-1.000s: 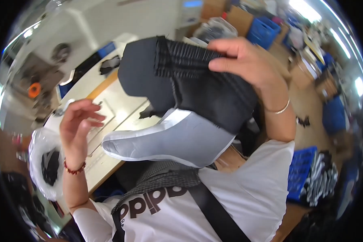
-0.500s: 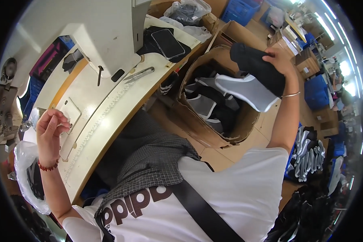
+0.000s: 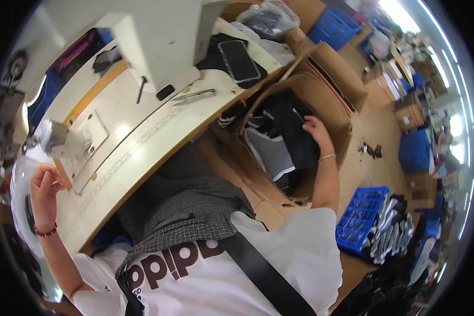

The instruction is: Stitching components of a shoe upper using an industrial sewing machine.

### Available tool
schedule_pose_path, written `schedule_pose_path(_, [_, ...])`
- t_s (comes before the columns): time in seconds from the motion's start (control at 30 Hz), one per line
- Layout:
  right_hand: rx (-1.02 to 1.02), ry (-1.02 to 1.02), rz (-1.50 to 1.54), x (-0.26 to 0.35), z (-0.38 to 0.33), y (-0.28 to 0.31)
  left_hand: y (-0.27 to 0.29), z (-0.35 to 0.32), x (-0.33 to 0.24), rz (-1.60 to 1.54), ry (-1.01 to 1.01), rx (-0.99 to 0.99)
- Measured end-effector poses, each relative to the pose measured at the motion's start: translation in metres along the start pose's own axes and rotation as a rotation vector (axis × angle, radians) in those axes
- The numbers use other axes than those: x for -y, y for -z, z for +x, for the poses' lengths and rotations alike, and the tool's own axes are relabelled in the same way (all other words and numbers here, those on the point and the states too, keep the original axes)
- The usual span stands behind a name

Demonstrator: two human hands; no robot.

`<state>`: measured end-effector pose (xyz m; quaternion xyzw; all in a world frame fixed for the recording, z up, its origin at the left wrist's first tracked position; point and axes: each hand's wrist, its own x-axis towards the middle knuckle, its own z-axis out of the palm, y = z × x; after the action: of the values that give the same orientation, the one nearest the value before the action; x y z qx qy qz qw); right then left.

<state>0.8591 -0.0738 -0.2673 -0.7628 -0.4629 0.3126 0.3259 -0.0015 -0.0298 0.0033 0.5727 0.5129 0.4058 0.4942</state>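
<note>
My right hand (image 3: 317,132) reaches into a cardboard box (image 3: 329,95) on my right. Its fingers are apart, just over a black and grey fabric piece (image 3: 273,152) with a white edge, which lies on other dark pieces there; the hand looks free of it. My left hand (image 3: 46,192) is raised by the near left edge of the white sewing table (image 3: 158,137). Its fingers are loosely bent and apart, with nothing visible in them. Close to it are the metal plate and the presser area of a sewing machine (image 3: 68,139).
Thread snips (image 3: 195,97) and a phone (image 3: 239,60) on black cloth lie on the table. A blue crate (image 3: 361,217) with grey and black pieces beside it stands on the floor at right. A plastic bag (image 3: 23,189) hangs at the left table edge.
My right hand has moved down and left into the box; the fabric piece it held now lies inside. My left hand has dropped a little, and the view has shifted.
</note>
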Motion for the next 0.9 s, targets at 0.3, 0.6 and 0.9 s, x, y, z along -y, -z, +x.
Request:
schedule_pose_path(0.3, [0.540, 0.199, -0.945, -0.113, -0.009, -0.172, 0.038, -0.127, -0.056, 0.402, 0.081, -0.223])
schedule_pose_path(0.6, [0.951, 0.216, -1.008, 0.102, 0.044, -0.154, 0.029, -0.272, -0.061, 0.971, 0.557, -0.051])
schedule_pose_path(0.9, [1.419, 0.919, -0.444, 0.392, -0.150, -0.249, -0.020, -0.401, 0.110, 1.097, 1.156, -0.010])
